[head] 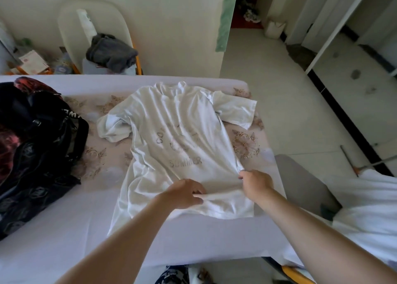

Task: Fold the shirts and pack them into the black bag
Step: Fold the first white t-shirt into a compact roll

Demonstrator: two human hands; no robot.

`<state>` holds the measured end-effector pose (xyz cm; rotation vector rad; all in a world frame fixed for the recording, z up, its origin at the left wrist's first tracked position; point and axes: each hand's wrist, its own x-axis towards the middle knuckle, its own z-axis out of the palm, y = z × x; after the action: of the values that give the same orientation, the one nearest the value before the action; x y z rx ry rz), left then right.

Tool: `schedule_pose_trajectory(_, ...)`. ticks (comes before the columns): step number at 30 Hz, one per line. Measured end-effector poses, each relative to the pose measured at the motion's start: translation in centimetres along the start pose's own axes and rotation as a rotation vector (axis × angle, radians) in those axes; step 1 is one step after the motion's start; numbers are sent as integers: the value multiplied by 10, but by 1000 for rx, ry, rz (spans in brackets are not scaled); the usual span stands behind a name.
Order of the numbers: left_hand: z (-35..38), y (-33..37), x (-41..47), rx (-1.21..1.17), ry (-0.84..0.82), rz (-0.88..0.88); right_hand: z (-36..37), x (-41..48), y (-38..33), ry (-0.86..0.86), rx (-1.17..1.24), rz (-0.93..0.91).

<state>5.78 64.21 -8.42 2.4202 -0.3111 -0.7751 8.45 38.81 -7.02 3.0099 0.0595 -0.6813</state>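
White T-shirt (178, 137) lies spread on the tabletop (64, 230), its collar at the far end beyond my fingers and its hem nearest me, with both short sleeves thrown out to the sides. Faint lettering shows through the fabric across the chest, just past my knuckles. My left hand (184, 194) rests on the lower part of the shirt, fingers (196, 192) curled in and pinching a raised ridge of cloth against the thumb. My right hand (255, 185) is just beside it on the right, fingers (241, 175) closed round a gathered bunch of the shirt's right side edge, so the cloth pulls into creases that fan away from that grip. The two hands are near each other but not touching, with the pinched fold running between them. The black bag (38, 133) sits well to the left of my left fingers, at the far left edge of the tabletop, slumped and apart from the shirt; a dark patterned cloth (32, 202) lies against its near side. The tabletop carries a pale cover with a brown floral print that shows around the shirt's shoulders. Far beyond my fingers, past the tabletop's edge, a grey garment (111, 51) is heaped on a pale chair (71, 26). Off to the right of my right fingers, another white garment (369, 204) lies bunched, clear of the tabletop.
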Motion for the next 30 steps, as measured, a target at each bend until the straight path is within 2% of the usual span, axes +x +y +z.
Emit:
schedule_pose_trajectory(2, 1, 6, -2, -34, 69, -11, -8, -4, -2, 4, -212, 30)
schedule_pose_trajectory(3, 0, 3, -3, 14, 211, -9, -11, -5, -9, 42, -269, 10)
schedule_pose_trajectory(5, -2, -13, -7, 247, 478, -49, -12, -3, -28, 136, -196, -116)
schedule_pose_trajectory(6, -5, -25, -10, 336, 500, -127, -11, -2, -40, 149, -100, -209)
schedule_pose_trajectory(9, -12, -62, -27, 331, 369, -374, -10, -5, -85, -2, 106, -430)
schedule_pose_trajectory(12, -17, -87, -43, 218, 423, -305, -6, -6, -126, -135, 181, -489)
schedule_pose_trajectory(14, -24, -95, -52, 158, 368, -313, -4, -5, -145, -197, 221, -475)
schedule_pose_trajectory(18, -43, -91, -75, 209, -12, -373, -17, -6, -166, -264, 191, -450)
schedule_pose_trajectory(21, -65, -85, -88, 44, -186, -333, -30, 1, -181, -310, 183, -474)
schedule_pose_trajectory(23, -84, -88, -91, -47, -96, -336, -42, 12, -195, -272, 193, -491)
schedule_pose_trajectory(26, -117, -106, -84, 63, 230, -377, -59, 38, -222, -205, 184, -520)
schedule_pose_trajectory(28, -141, -125, -76, 29, 427, -421, -70, 58, -244, -166, 193, -534)
schedule_pose_trajectory(30, -163, -146, -66, 19, 538, -452, -80, 80, -266, -121, 211, -566)
